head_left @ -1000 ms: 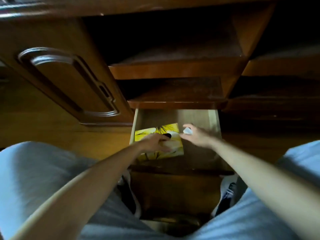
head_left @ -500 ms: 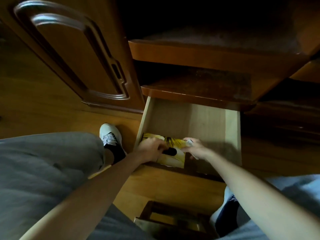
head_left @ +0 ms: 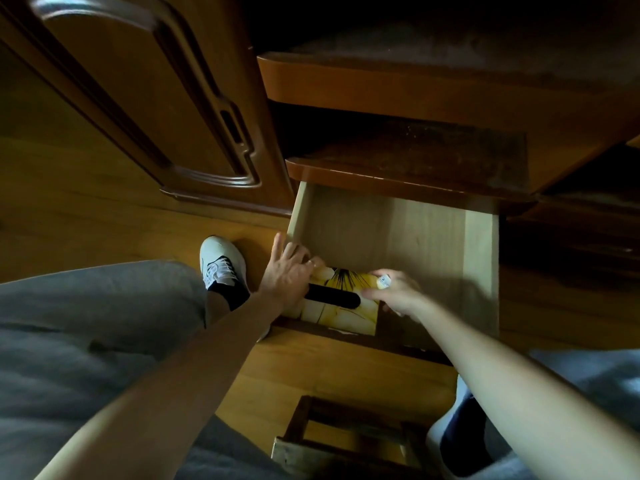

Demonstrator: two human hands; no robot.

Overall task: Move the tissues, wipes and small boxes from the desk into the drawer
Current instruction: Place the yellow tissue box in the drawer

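Observation:
A yellow tissue box with a black oval slot lies in the near left corner of the open light-wood drawer. My left hand rests on the box's left end and the drawer's left wall, fingers spread. My right hand grips the box's right end, with a small white object held between its fingers. The rest of the drawer floor is bare wood.
Dark wooden shelves overhang the drawer's far end. A carved cabinet door stands to the left. My white shoe sits on the floor left of the drawer. A small wooden frame lies on the floor below.
The tissue box went down from above the drawer into its near left corner. My left hand slid to the box's left end with its fingers spread. The camera tilted down and closer.

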